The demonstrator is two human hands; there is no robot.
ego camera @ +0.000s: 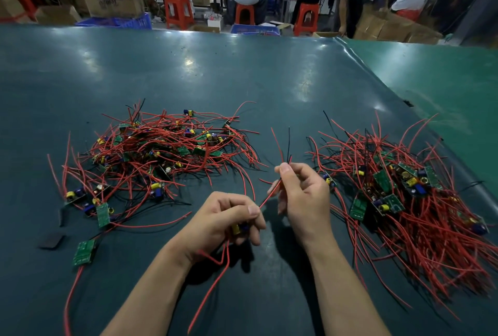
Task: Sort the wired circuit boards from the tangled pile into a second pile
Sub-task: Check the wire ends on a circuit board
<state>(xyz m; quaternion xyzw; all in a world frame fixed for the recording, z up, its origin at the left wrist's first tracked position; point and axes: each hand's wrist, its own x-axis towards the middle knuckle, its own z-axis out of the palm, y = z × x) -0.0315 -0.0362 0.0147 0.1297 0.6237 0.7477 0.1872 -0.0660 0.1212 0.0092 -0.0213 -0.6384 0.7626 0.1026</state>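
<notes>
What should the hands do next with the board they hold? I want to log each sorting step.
Probably carry the circuit board over to the right pile and lay it down. The left hand grips the board, the right hand pinches its red wires clear of the tangled left pile, so it looks already freed.

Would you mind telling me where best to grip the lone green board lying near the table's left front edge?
Probably pinch the lone green board by its long side edges, coming from above: it lies flat, apart from the pile, with its red wire trailing toward you.
</notes>
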